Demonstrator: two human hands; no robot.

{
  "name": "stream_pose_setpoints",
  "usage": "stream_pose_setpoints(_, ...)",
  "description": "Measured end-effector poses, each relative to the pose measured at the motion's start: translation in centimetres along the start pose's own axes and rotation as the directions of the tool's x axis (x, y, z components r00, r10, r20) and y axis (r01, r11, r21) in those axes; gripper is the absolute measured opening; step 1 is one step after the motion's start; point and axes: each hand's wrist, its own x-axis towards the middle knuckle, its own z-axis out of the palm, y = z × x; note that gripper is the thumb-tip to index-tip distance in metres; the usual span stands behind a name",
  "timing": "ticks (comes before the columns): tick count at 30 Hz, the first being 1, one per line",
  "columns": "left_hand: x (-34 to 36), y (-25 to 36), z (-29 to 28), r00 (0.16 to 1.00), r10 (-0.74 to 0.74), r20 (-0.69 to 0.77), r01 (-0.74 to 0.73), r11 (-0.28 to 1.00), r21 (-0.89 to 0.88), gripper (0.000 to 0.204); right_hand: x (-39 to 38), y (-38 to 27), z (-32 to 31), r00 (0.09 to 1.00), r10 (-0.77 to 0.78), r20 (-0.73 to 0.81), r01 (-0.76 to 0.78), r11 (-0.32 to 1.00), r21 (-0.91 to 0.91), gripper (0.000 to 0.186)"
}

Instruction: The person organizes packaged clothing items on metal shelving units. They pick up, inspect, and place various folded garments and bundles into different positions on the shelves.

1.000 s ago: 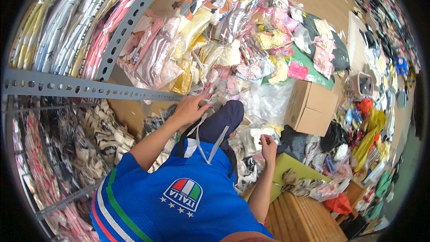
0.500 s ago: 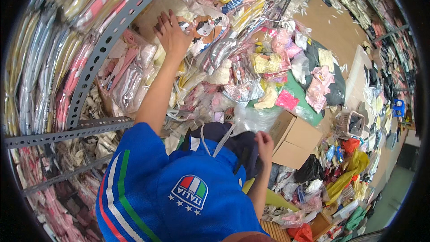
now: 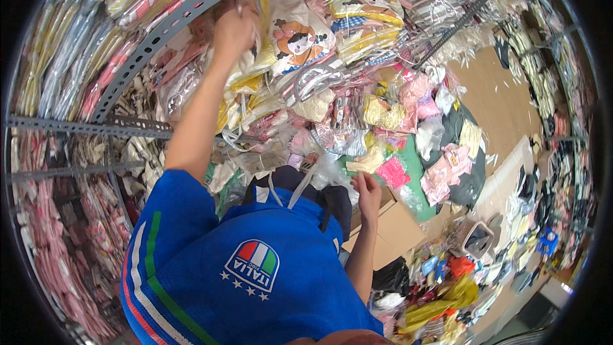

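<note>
Clear plastic, pale yellow and cream contents: one garment packet (image 3: 259, 57), at upper centre-left, on the heap of bagged clothing just right of the curved grey shelf rail (image 3: 175, 16). Long axis: running away from the wearer, near end toward the sleeve, far end pointing to the top of the view and leaning slightly right. Far end blurred, bright yellow showing there.

Left hand (image 3: 235, 30): arm stretched forward, fingers bent and closed on the packet's left edge; fingertips partly hidden, so exact finger placement cannot be told.

Right hand (image 3: 366, 195): fingers loosely curled, partly open, holding nothing; held just above the cardboard box (image 3: 391, 233) and beside the dark trousers (image 3: 336, 203).

Adjoining, right of the packet: cream bagged garment (image 3: 299, 41) with a printed cartoon figure; beyond it, a yellow-edged packet (image 3: 365, 18).

Farther right: bright pink packet (image 3: 393, 172) on green sheeting (image 3: 415, 185).

Upper left: bagged garments (image 3: 48, 76), packed on edge in rows.

Lower right: pale plastic basket (image 3: 471, 240), amid loose clothing.
</note>
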Motion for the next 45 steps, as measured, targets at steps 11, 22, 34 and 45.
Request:
stream_pose_setpoints(11, -22.1, 7.8, 1.0, 0.972, -0.025, 0.233, 0.133, 0.879, -0.459, 0.05, 1.0, -10.8, 9.0, 0.793, -0.525, 0.309, 0.472, 0.85, 0.235, 0.062)
stream_pose_setpoints(22, -26.1, 4.5, 0.2, 0.609, 0.638, 0.471, -0.629, 0.751, -0.203, 0.048, 1.6, -11.8, 13.3, 0.891, -0.284, 0.354, -0.149, 0.554, 0.819, 0.094)
stream_pose_setpoints(34, -22.5, -4.6, 4.2, 0.745, -0.132, 0.654, 0.668, 0.158, -0.728, 0.075, 1.0, -13.3, 12.8, 0.845, -0.139, 0.517, -0.361, 0.564, 0.743, 0.09)
stream_pose_setpoints(45, -17.4, -4.4, 3.7, 0.878, 0.05, 0.475, 0.387, 0.51, -0.768, 0.057, 8.7, -16.9, 9.2, 0.838, -0.007, 0.546, -0.026, 0.998, 0.053, 0.066)
